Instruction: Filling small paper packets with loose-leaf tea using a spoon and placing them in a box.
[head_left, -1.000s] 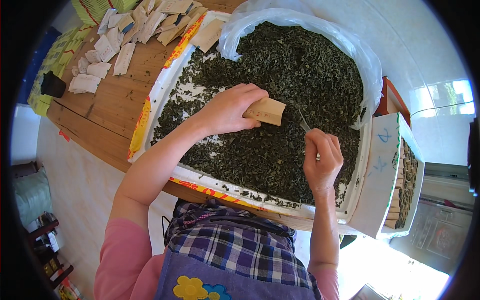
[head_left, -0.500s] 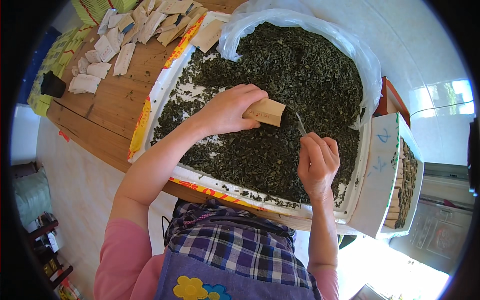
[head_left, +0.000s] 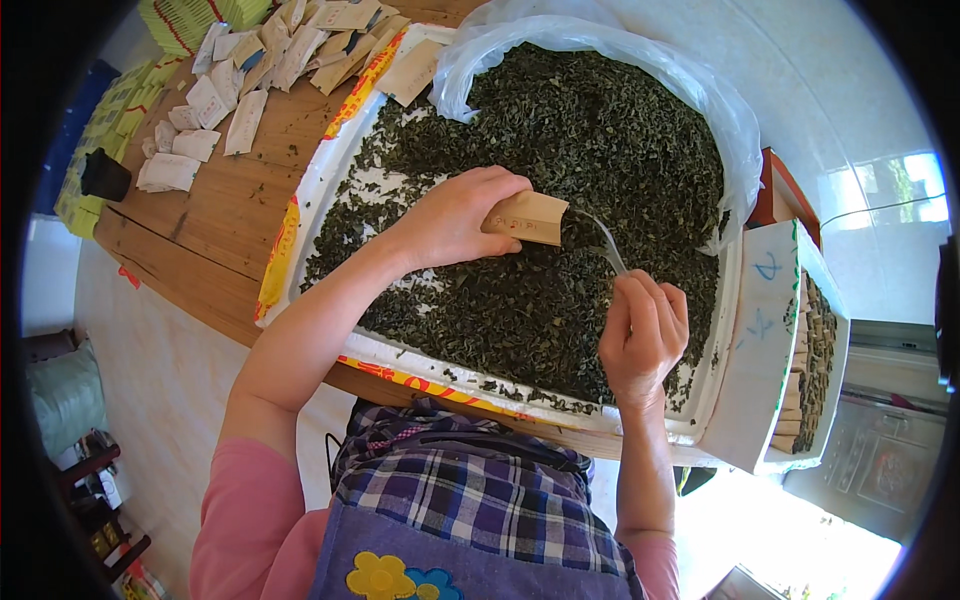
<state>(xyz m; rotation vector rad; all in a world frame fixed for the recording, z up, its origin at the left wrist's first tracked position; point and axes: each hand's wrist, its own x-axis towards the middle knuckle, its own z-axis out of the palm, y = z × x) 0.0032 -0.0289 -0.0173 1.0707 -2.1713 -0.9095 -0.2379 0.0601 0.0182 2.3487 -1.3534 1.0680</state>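
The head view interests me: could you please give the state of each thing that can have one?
Left hand: closed on packet
Packet: held
Right hand: closed on utensil
Utensil: held, tip near packet's end
Leaves: loose, spread over tray
Plastic bag: open
White box: open, filled
White packets: loosely scattered

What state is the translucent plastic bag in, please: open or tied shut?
Open: the plastic bag has its mouth spread wide around many exposed dark leaves.

Just right of the left hand (head_left: 458,220) gripping a packet (head_left: 530,220) is the right hand (head_left: 645,328) with a utensil (head_left: 609,242). Beneath the grip, leaves (head_left: 500,335) lie in a tray (head_left: 303,240); behind, a bag (head_left: 738,165). Left, loose packets (head_left: 208,100) on the table (head_left: 205,240); far right, a box (head_left: 750,345).
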